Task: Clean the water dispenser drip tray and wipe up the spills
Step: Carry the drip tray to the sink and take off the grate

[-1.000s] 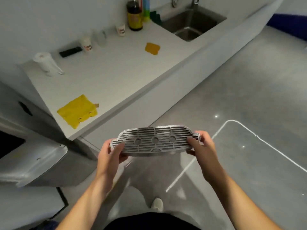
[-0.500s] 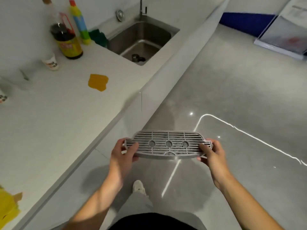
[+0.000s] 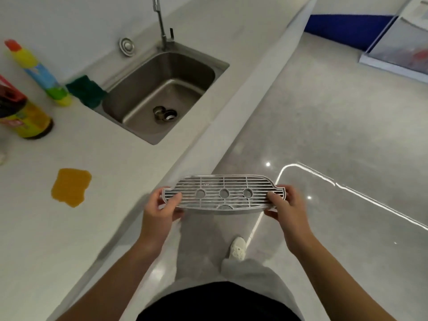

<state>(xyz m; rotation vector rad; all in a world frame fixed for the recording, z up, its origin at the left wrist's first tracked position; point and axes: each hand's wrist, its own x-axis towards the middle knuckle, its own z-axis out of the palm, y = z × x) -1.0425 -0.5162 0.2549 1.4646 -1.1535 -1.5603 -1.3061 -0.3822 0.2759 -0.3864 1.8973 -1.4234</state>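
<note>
I hold a grey slotted drip tray [image 3: 223, 193] with three round holes level in front of me, over the floor beside the counter edge. My left hand [image 3: 159, 210] grips its left end and my right hand [image 3: 286, 206] grips its right end. An orange patch [image 3: 70, 186], cloth or spill I cannot tell which, lies on the white counter [image 3: 111, 158] to the left of the tray. The water dispenser is out of view.
A steel sink [image 3: 162, 91] with a tap [image 3: 161, 22] sits ahead in the counter. A green sponge [image 3: 85, 91], a colourful squeeze bottle [image 3: 38, 72] and a dark bottle [image 3: 22, 112] stand left of it. Glossy grey floor [image 3: 324, 135] stretches right; a white board [image 3: 398, 42] lies far right.
I have walked along the counter with the tray held in both hands; the sink is now much nearer and the yellow cloth and dispenser have dropped out of view.
</note>
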